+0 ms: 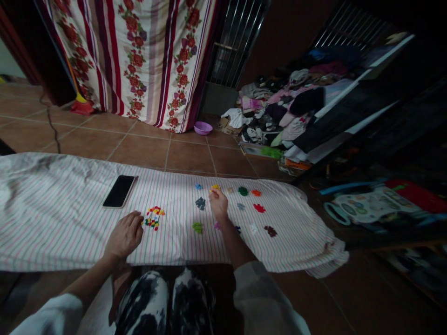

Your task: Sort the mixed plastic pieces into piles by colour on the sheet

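Where yellow pieces (215,186) lie near the cloth's edge (181,178), the right hand (219,204) reaches.

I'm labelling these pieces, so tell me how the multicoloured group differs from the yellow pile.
The multicoloured group mixes red, yellow and green; the yellow pile looks one colour. The multicoloured group spreads wider than the visible yellow pile. The left hand is beside the multicoloured group, the right hand at the yellow pile. Both sets lie on striped cloth.
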`<action>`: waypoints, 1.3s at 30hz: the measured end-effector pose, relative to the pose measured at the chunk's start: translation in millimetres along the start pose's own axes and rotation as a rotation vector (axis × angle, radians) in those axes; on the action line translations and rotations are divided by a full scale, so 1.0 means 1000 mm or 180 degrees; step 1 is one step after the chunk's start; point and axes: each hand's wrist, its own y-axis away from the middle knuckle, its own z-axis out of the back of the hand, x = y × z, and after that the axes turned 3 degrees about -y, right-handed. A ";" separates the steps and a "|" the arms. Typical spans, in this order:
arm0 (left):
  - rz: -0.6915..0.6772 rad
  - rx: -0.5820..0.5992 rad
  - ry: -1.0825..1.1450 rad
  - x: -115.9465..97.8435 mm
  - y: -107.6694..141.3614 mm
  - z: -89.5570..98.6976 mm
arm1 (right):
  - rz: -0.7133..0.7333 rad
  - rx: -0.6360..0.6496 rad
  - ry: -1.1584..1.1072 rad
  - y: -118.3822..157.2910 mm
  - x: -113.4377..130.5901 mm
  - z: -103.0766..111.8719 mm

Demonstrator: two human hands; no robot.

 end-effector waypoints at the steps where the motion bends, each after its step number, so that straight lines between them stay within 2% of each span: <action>1: 0.0011 -0.0008 0.0018 0.000 0.000 0.000 | -0.0017 -0.0064 0.0103 -0.007 0.000 0.006; 6: -0.0041 -0.0016 -0.0038 0.000 0.000 -0.001 | -0.0157 -0.0280 0.0702 -0.035 -0.003 0.026; 11: -0.0074 -0.0004 -0.0100 0.000 0.000 0.000 | -0.0262 -0.0301 0.1226 -0.054 -0.008 0.034; 20: -0.0048 -0.0007 -0.0116 -0.001 -0.001 0.000 | -0.0201 -0.0269 0.1567 -0.073 -0.012 0.028; 26: -0.0014 0.0084 -0.0126 0.000 0.001 -0.002 | -0.0245 -0.0241 0.1735 -0.080 -0.016 0.026; 39: -0.0041 -0.0004 -0.0119 -0.002 -0.001 0.000 | -0.0351 -0.0023 0.1963 -0.090 -0.026 0.016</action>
